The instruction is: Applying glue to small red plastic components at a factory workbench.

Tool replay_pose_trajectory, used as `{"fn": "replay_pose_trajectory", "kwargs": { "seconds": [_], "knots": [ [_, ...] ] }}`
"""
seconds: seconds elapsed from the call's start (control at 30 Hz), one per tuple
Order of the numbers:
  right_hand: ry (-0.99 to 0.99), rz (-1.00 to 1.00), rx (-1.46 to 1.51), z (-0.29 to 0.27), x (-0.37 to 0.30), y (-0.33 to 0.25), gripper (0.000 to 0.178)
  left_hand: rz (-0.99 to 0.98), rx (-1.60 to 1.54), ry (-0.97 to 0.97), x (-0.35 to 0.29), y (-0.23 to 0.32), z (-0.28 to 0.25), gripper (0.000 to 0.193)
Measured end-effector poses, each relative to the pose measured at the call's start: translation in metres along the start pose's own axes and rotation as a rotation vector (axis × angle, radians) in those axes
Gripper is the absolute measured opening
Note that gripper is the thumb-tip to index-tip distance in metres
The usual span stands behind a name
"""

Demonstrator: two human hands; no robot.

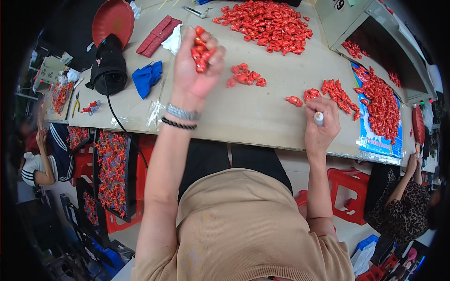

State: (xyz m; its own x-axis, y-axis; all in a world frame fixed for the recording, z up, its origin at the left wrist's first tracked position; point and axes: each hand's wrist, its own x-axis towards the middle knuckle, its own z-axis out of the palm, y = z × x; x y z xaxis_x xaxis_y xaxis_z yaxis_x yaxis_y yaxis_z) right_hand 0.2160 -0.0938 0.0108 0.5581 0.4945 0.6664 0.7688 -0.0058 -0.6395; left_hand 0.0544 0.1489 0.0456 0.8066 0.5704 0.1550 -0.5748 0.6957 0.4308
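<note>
My left hand, raised over the table's left middle, has its fingers curled round several small glossy red plastic pieces. Lower on the right, my right hand grips a white marker pen, its round end facing up. A red piece lies just beyond those fingertips, and a single one is a little to its left. Between my hands is a loose cluster of red pieces. A longer row of them stretches to the right of the pen.
A big heap of red pieces covers the far middle. Another heap lies on a blue sheet beside a grey cabinet. Leftward are a red pouch, blue cloth and black lamp-like object with a cable. People sit either side.
</note>
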Motion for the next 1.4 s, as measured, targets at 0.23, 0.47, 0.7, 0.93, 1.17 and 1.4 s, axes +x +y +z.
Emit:
{"fn": "replay_pose_trajectory", "kwargs": {
  "seconds": [0.23,0.47,0.7,0.93,1.17,1.4],
  "knots": [
    [-0.055,0.171,0.307,-0.001,0.01,-0.039,0.018,-0.315,-0.409,0.043,-0.062,-0.078,0.03,0.034],
    [-0.49,0.383,0.584,0.013,0.015,-0.055,0.026,-0.403,-0.021,0.225,-0.099,-0.098,0.035,0.029],
    [-0.396,0.217,0.444,0.02,-0.007,-0.055,0.021,-0.373,0.211,0.243,-0.111,-0.094,0.029,0.031],
    [-0.419,0.096,0.364,0.025,-0.011,-0.061,0.03,-0.336,0.142,0.329,-0.124,-0.095,0.026,0.027],
    [-0.501,0.372,0.418,0.017,-0.016,-0.064,0.032,-0.372,-0.12,0.322,-0.133,-0.086,0.021,0.024],
    [-0.462,-0.113,-0.013,-0.013,-0.011,-0.072,0.031,-0.381,-0.394,0.285,-0.14,-0.085,0.014,0.018]
  ]
}}
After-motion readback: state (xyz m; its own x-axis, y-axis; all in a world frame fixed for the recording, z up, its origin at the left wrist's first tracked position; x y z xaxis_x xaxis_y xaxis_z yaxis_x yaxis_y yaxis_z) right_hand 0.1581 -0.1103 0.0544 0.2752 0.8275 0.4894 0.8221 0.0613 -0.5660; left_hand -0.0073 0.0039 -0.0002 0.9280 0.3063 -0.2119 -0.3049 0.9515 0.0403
